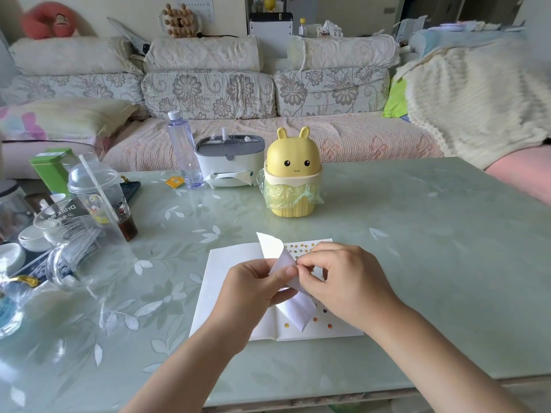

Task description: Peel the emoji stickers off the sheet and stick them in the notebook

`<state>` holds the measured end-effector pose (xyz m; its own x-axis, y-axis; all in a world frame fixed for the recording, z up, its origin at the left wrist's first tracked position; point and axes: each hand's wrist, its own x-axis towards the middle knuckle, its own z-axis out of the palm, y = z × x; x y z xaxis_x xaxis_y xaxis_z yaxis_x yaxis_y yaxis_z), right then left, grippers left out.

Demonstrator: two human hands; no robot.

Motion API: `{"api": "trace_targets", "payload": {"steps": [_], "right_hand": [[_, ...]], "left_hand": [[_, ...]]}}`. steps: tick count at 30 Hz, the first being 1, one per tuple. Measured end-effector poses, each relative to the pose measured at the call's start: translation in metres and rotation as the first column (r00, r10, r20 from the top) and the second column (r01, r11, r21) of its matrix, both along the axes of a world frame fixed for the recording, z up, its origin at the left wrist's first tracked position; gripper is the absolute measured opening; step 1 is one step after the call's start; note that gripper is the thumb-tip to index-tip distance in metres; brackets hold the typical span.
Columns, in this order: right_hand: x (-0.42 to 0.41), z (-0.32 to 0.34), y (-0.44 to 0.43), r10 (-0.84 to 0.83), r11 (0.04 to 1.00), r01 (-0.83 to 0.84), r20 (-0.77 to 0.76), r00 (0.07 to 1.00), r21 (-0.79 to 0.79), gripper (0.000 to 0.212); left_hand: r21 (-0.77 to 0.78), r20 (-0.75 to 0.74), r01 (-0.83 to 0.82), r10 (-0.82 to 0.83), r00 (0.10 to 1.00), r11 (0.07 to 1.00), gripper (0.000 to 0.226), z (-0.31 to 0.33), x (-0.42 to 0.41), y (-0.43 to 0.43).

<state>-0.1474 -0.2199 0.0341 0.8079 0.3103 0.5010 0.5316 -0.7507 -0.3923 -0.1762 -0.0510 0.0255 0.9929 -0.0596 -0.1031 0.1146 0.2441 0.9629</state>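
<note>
On the green table [417,234], head view: open notebook [216,278] lies flat near the front edge; left hand [253,284] grips the curled sticker sheet [271,245] just above it, thumb on the white back; right hand [343,275] pinches the sheet's edge with thumb and forefinger, can't tell if a sticker is between them; a few small stickers [316,319] sit on the right page; yellow bunny bin [292,174] behind; cups [98,198] far left.

Bare tabletop [417,234] rightward — cups [95,189] crowding left
</note>
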Motion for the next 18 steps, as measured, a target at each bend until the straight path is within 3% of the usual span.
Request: {"api": "trace_targets", "payload": {"steps": [5, 9, 15, 18], "right_hand": [[0.0000, 0.0012, -0.0040, 0.009, 0.999, -0.006, -0.064, 0.998, 0.036, 0.016], [-0.0023, 0.0024, -0.0026, 0.011, 0.991, -0.001, -0.073, 0.997, 0.132, 0.020], [-0.0043, 0.0092, -0.0047, 0.162, 0.912, 0.000, -0.360, 0.919, 0.411, 0.002], [-0.0026, 0.0099, -0.0070, 0.198, 0.882, 0.012, -0.393, 0.898, 0.471, 0.005]], "left_hand": [[0.043, -0.022, -0.004, 0.005, 1.000, 0.999, 0.021, 0.0008, 0.0014, -0.0025], [0.037, -0.043, 0.006, -0.004, 0.999, 0.999, 0.021, 0.0011, 0.0009, -0.0035], [-0.045, -0.047, 0.029, -0.031, 0.998, 0.999, 0.030, 0.0035, -0.0004, -0.0012], [-0.038, -0.040, 0.028, -0.030, 0.999, 0.999, 0.032, 0.0036, -0.0008, -0.0005]]}}
